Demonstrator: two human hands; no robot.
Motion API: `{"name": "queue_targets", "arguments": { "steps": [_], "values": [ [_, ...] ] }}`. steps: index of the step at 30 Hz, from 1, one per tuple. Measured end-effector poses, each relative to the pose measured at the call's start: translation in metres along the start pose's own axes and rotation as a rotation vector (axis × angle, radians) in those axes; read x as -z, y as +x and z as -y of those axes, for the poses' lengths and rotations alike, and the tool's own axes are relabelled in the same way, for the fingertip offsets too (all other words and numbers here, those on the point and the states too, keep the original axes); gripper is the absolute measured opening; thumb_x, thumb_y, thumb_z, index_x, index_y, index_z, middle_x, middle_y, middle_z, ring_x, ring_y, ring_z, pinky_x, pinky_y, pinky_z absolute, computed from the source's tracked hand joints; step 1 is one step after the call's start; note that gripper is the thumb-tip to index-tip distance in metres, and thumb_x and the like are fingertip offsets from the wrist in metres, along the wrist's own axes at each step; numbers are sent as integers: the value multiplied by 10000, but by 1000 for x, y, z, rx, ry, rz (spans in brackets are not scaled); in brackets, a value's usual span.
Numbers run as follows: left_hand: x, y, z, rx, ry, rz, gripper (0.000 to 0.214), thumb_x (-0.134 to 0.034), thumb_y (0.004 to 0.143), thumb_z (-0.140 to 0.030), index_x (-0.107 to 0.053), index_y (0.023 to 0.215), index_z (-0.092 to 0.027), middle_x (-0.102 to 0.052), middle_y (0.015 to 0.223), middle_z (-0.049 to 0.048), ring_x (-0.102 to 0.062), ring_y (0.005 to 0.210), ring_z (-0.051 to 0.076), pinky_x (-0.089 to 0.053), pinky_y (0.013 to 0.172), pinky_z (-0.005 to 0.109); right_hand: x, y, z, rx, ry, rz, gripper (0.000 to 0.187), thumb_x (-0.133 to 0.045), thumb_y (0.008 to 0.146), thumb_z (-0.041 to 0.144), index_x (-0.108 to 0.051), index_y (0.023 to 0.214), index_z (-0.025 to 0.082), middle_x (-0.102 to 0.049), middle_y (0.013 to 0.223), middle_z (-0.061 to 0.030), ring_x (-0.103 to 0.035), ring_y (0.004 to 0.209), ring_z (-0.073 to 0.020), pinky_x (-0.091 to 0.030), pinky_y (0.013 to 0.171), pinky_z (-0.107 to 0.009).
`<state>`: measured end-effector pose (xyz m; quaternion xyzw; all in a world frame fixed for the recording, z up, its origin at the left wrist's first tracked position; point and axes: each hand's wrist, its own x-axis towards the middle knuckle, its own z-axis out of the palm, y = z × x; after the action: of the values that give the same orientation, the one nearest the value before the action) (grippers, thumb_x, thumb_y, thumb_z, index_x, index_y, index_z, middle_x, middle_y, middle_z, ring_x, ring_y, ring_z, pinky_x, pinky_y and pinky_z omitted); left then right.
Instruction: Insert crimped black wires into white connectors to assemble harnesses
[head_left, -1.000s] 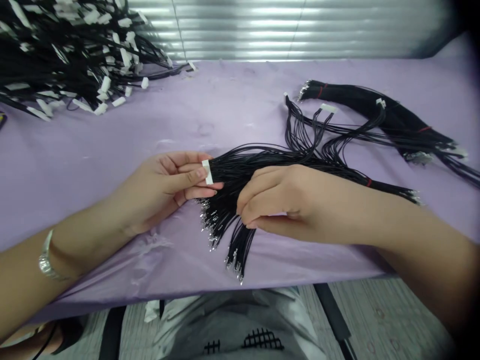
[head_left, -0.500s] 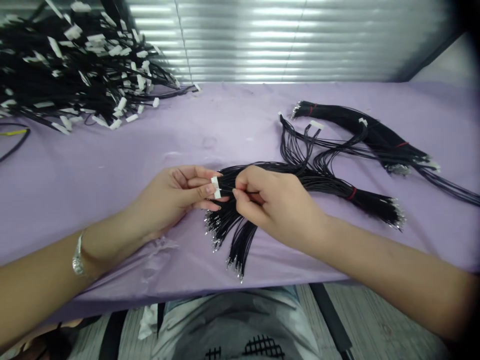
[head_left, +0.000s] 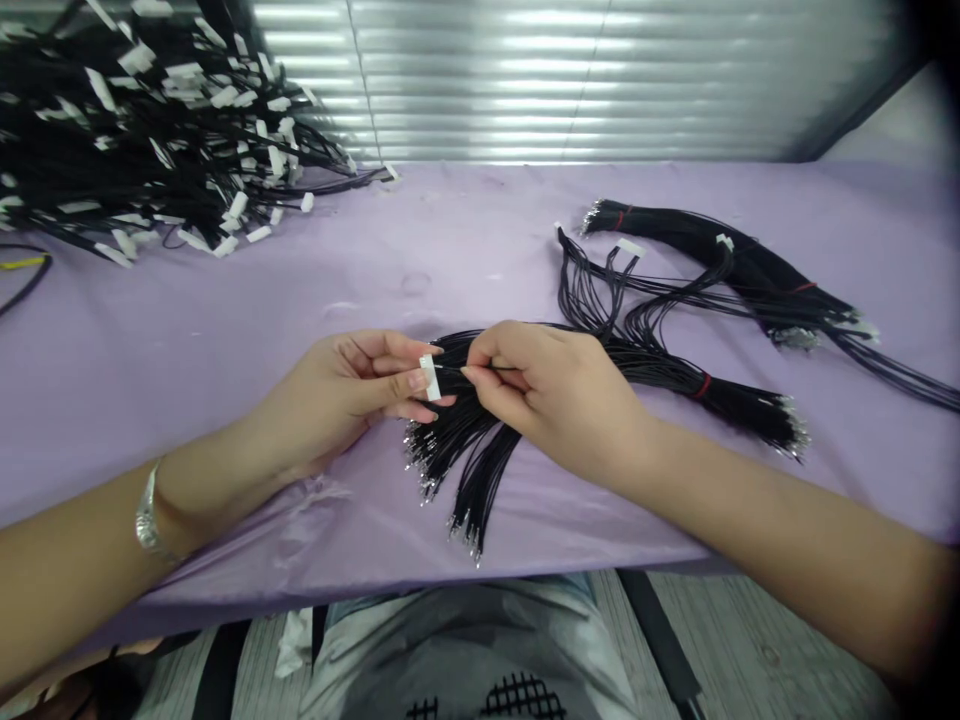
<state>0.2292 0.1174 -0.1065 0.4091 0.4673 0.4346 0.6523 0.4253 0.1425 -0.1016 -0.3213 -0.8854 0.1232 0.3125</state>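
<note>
The right hand (head_left: 555,400) has risen from the loose wires, where it lay a second ago, to meet the left hand (head_left: 337,395) over the purple cloth-covered counter (head_left: 225,330). The counter runs from a ribbed silver metal shutter (head_left: 600,80) at the back to a front edge just above the person's lap. Bare cloth lies open between the hands and the big tangled heap of black wires with white plugs (head_left: 150,130), which is cut off by the top and left edges of the view.

At right, well apart from the heap, lie a long bundle of black wires bound with a red tie (head_left: 720,392) and a second red-tied black bundle (head_left: 750,265) beyond it. Some strands run out of view at right.

A loose fan of black wires with metal tips (head_left: 465,470) spreads beneath the hands, its tips close to the counter's front edge and its middle hidden by the right palm.

The left grip pinches a small white plastic connector (head_left: 430,377) between thumb and fingers. The right grip is closed narrowly on a single thin black wire (head_left: 450,367), which spans the short gap to the connector. Whether its end sits inside is too small to tell.
</note>
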Motion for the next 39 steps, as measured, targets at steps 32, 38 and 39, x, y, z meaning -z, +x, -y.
{"name": "queue_targets", "arguments": {
  "steps": [32, 38, 39],
  "values": [
    [-2, -7, -6, -71, -22, 20, 147, -763, 706, -203, -716, 846, -213, -715, 737, -18, -668, 664, 85, -557, 675, 157, 26, 9, -14, 107, -99, -26, 245, -411, 938, 264, -612, 951, 124, -650, 935, -85, -579, 861, -164, -455, 797, -294],
    [0, -13, -4, -285, 34, 212, 551, -644, 824, -279, -460, 1344, -296, -506, 1389, 69, -447, 1290, 266, -435, 1027, 407, 88, 17, -69, -93, -469, 353, 443, -543, 731, 61, -628, 1155, 161, -472, 1366, -148, -405, 1261, -316, -284, 1042, -514],
    [2, -15, -2, -309, 160, 240, 646, -613, 846, -312, -335, 1429, -295, -409, 1461, 90, -366, 1342, 282, -381, 1067, 442, 89, 17, -78, -103, -419, 435, 356, -557, 735, 86, -667, 1067, 155, -521, 1314, -140, -435, 1232, -303, -296, 1038, -498]
  ]
}}
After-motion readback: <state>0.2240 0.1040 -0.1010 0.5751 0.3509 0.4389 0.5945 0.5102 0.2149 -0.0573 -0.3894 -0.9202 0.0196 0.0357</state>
